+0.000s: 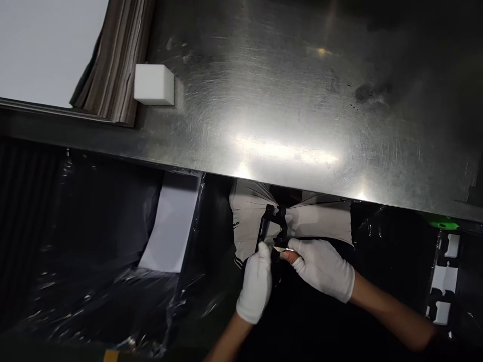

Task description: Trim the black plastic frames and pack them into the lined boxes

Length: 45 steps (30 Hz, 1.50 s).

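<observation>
Both of my hands wear white gloves and are close together over my lap, below the table edge. My left hand (255,285) is closed around the lower end of a black frame-like part (263,224), which stands up from the grip with an open gap in its middle. In my right hand (322,267), a thin shiny blade (282,249) is pinched between the bare thumb tip and the gloved fingers. Its tip points left, near the lower end of the black part. Whether it touches the part is hidden by the fingers.
A scratched metal table (287,90) spans the top. On it are a white block (154,85) and a stack of sheets (116,60). Black plastic (101,216) and a white strip (171,226) hang at left. At right are a green object (443,222) and several white pieces (444,279).
</observation>
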Motion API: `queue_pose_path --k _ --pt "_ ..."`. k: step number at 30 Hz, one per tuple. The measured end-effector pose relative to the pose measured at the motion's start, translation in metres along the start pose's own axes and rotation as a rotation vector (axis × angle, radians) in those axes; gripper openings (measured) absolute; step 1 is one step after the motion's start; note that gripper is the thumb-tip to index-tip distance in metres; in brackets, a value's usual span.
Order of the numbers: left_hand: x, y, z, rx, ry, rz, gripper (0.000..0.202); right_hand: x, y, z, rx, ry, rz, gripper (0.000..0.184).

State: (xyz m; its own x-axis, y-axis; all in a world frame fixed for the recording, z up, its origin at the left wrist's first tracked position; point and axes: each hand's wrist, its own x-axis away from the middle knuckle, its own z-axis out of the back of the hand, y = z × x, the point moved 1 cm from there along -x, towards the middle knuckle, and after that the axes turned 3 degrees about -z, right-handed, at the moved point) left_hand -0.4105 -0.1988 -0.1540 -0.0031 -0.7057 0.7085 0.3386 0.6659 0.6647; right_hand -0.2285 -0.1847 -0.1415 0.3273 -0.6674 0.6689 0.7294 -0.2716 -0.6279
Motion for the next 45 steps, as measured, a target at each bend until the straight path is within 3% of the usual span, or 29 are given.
queue_pose_path --k 4,7,16,20,23,30,35,40,45 --pt "0.001 0.006 -0.002 0.122 -0.071 0.096 0.080 -0.001 0.000 0.002 -0.022 0.003 0.008 0.040" --pt "-0.001 0.010 -0.003 0.125 -0.090 0.082 0.080 -0.001 0.000 0.003 -0.033 0.003 0.015 0.039" --pt "-0.005 0.007 0.002 0.200 -0.149 -0.007 0.042 -0.003 0.000 0.004 -0.098 -0.008 0.029 0.033" --pt "-0.007 0.002 0.003 0.216 -0.107 -0.056 0.032 -0.005 0.001 0.004 -0.067 0.006 0.047 0.033" --pt "-0.006 0.000 0.001 0.187 -0.072 -0.040 0.035 -0.005 0.002 0.003 -0.034 0.004 0.050 0.036" --pt "-0.002 0.008 -0.007 0.214 -0.036 0.152 0.063 -0.005 0.004 0.002 -0.042 -0.014 0.028 0.037" --pt "-0.001 0.011 -0.003 0.166 -0.057 0.091 0.070 -0.005 0.004 0.003 -0.080 -0.005 0.040 0.036" --pt "-0.002 0.009 -0.001 0.157 -0.121 0.053 0.060 -0.005 0.007 0.002 -0.064 0.004 0.021 0.036" --pt "-0.003 0.009 -0.001 0.151 -0.108 0.019 0.058 -0.005 0.011 0.000 -0.082 0.006 0.030 0.039"
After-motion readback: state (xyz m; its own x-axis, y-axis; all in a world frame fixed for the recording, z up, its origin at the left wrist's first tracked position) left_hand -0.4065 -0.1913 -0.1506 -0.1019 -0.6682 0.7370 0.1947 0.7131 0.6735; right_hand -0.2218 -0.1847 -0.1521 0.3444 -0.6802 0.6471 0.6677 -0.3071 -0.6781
